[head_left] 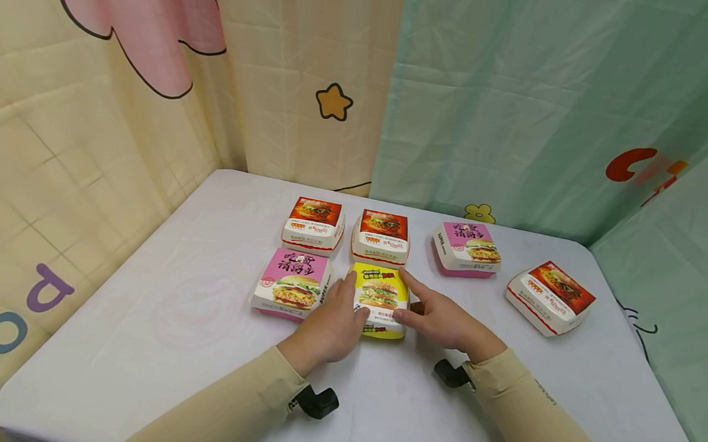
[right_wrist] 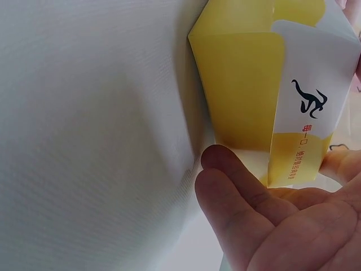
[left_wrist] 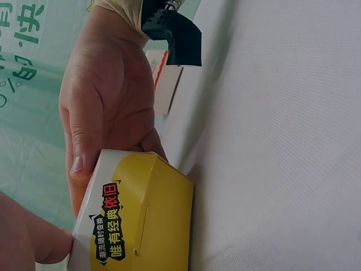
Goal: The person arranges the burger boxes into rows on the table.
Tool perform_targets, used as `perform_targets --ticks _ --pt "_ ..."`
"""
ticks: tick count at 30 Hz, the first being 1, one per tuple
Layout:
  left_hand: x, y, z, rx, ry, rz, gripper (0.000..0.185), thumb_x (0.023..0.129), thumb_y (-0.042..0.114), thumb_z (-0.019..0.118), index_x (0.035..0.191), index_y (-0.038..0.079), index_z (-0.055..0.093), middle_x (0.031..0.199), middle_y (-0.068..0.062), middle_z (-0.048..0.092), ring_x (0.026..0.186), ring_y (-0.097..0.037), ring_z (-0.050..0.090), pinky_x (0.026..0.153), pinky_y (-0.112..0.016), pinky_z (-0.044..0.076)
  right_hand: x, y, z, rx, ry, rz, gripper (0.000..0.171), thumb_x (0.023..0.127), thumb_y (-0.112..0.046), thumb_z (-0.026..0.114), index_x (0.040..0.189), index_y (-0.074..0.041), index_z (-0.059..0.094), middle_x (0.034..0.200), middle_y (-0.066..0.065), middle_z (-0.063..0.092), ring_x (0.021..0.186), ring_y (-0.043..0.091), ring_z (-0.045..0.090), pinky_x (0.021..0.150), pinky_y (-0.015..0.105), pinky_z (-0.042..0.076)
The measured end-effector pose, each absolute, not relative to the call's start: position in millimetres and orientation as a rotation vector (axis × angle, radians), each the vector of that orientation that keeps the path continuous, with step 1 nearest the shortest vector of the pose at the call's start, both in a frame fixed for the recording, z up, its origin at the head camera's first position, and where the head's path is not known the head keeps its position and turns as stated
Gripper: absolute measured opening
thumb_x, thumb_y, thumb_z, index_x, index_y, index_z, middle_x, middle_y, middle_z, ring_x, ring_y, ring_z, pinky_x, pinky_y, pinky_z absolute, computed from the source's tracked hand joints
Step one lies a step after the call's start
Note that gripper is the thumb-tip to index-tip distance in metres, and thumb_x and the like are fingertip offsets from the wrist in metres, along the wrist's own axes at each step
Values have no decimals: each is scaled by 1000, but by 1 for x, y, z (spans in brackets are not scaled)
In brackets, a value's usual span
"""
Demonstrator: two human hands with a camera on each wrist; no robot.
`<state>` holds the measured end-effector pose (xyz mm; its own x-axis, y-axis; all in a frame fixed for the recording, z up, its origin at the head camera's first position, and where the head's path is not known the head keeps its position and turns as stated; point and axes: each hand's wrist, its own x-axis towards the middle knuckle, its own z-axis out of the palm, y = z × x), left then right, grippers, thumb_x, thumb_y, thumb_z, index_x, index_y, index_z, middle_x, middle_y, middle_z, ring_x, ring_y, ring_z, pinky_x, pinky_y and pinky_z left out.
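head view shows both hands at the yellow burger box (head_left: 379, 299) in the middle of the frame, resting on the white tabletop (head_left: 165, 317). left hand (head_left: 330, 327) presses its left side, right hand (head_left: 440, 318) its right side, each grip with fairly straight fingers laid against the box, not wrapped round it. a pink box (head_left: 293, 282) sits just left, two red boxes (head_left: 314, 225) just above.

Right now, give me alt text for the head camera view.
Two hands, left hand and right hand, hold a yellow burger box between them on a white table, with five more burger boxes around it.
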<state>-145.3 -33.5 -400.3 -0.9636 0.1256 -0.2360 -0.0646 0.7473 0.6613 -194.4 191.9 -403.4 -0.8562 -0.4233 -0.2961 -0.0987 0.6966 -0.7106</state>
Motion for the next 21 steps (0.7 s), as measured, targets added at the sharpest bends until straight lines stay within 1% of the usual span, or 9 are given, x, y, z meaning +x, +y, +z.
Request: perform_targets --ticks 5,12,21 --pt "-143 -34 -399 49 2676 1039 81 109 40 55 171 15 10 175 -19 16 156 -40 34 122 -62 36 -194 192 -403 -406 2465 -1001 92 97 -54 70 170 -35 16 164 17 45 134 35 60 111 55 51" --pt "-143 -35 -399 68 2688 1032 81 108 42 55 170 13 12 176 -18 17 159 -39 29 124 -62 32 -193 193 -403 -388 2460 -999 93 97 -56 70 170 -37 16 163 17 47 132 33 61 111 56 51" --pt "-143 -35 -400 79 2695 1022 80 109 41 55 170 12 13 175 -18 18 157 -38 33 124 -60 33 -193 193 -403 -386 2448 -1007 94 96 -55 71 170 -37 15 164 18 44 134 35 60 111 56 51"
